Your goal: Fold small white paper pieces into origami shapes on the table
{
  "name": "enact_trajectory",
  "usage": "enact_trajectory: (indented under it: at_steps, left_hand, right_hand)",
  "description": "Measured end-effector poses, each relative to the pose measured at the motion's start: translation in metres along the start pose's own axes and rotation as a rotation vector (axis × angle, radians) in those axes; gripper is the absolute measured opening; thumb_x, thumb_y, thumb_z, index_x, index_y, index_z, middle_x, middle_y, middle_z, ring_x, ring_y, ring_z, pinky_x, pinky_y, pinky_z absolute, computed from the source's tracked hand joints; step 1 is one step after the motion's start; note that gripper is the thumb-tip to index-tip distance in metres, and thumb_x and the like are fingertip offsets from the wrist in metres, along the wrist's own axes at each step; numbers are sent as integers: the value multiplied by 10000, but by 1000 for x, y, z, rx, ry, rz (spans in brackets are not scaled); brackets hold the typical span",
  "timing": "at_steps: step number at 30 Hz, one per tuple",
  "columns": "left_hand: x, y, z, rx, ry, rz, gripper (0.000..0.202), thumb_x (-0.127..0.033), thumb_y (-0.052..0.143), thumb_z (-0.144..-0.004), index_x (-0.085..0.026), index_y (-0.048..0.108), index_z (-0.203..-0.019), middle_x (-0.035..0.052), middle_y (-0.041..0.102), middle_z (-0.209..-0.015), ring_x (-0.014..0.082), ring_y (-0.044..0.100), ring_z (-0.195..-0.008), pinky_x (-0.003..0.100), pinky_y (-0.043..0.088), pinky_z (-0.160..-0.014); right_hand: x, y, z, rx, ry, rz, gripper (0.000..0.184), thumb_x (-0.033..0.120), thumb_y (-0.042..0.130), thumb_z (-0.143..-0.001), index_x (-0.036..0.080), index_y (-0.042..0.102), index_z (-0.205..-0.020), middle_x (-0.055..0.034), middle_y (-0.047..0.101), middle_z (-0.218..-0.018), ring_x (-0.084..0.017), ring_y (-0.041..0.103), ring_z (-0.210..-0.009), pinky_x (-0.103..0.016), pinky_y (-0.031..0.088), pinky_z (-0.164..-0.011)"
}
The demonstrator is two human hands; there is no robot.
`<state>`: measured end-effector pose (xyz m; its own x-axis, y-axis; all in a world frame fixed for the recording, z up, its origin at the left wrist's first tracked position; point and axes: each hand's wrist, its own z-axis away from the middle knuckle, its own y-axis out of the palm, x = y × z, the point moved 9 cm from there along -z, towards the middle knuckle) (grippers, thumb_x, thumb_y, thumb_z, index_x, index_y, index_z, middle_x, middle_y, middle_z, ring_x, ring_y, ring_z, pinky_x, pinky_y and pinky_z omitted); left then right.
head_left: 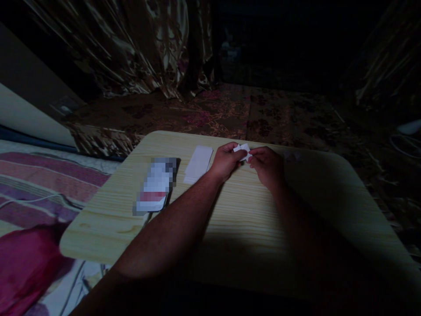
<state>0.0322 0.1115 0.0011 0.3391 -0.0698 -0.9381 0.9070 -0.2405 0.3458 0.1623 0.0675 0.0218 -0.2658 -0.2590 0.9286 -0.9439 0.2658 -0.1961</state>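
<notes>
Between my two hands, over the far part of the table, is a small piece of folded white paper (244,148) with pointed corners. My left hand (226,161) grips it from the left, its thumb lying across the paper. From the right, my right hand (267,163) pinches the edge with thumb and fingers. Just left of my left hand lies a stack of white paper sheets (199,162). Some of the folded paper is hidden behind my fingers.
A phone (156,184), blurred out, lies on the wooden table (243,219) at the left. Small pale pieces (292,156) lie right of my hands, too dim to make out. A bed with a striped cover (42,180) adjoins the left side; patterned curtains (158,44) hang behind.
</notes>
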Motion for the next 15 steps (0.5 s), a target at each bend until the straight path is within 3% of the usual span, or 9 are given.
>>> enact_trajectory:
  at_steps: [5,9,15]
  left_hand:
    - [-4,3,1,55,41,-28,297,-164,716,-592,-170,622,-874,-16,624,-706,83,539,-518,199,397,-439]
    - [-6,9,3,120,60,-74,232,-196,691,-642,-160,647,-868,-5,620,-696,89,536,-529,206,388,-452]
    - [-4,4,0,65,32,-8,240,-151,683,-607,-156,666,-846,-25,600,-647,78,510,-525,209,388,-508]
  right_hand:
    - [4,-1,-1,16,-56,5,141,267,644,-739,215,664,-870,-2,704,-723,-171,672,-673,-274,505,-598]
    - [7,-4,-2,39,-66,73,129,253,649,-732,212,681,-850,-1,710,-732,-159,658,-653,-264,493,-595]
    - [5,-3,-1,87,-24,102,155,290,661,-720,203,694,-844,-7,702,-698,-165,647,-637,-269,478,-581]
